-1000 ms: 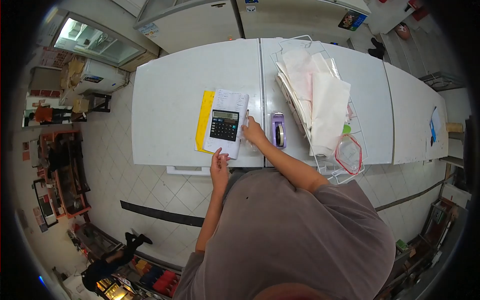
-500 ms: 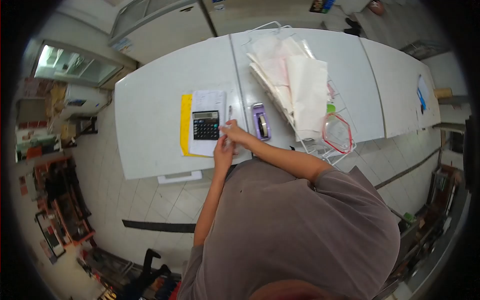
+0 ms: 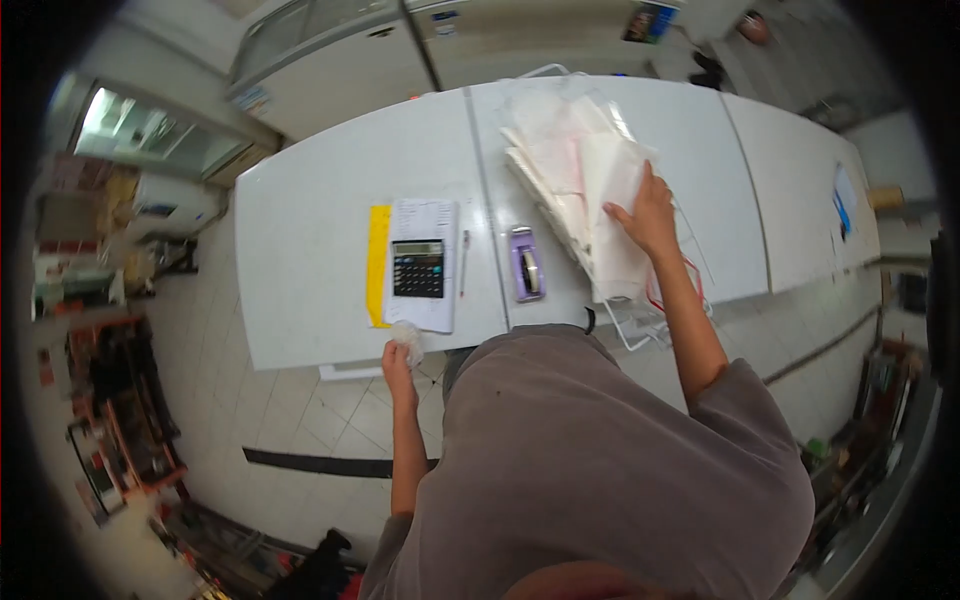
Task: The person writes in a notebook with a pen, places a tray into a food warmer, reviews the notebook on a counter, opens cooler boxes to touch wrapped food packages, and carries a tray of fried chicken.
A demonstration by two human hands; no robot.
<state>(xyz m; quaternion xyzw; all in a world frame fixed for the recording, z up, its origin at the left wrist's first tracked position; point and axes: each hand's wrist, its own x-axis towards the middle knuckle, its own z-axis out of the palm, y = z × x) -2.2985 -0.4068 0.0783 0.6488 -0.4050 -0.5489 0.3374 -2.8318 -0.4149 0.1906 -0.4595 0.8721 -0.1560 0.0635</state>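
Gripping a crumpled clear bag (image 3: 407,341), the left hand (image 3: 398,362) is closed near the papers (image 3: 425,215), which lie left of the tape dispenser (image 3: 526,264) with the calculator (image 3: 418,269) on top. The right hand (image 3: 650,215), open with fingers spread, touches the white bags (image 3: 609,175) on the table's (image 3: 310,250) right side.

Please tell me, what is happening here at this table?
One person is using both hands. The left hand holds crumpled clear plastic at the near edge of the table. The right hand is spread over a pile of white sheets. The calculator lies on papers; a pen and a purple tape dispenser are to their right.
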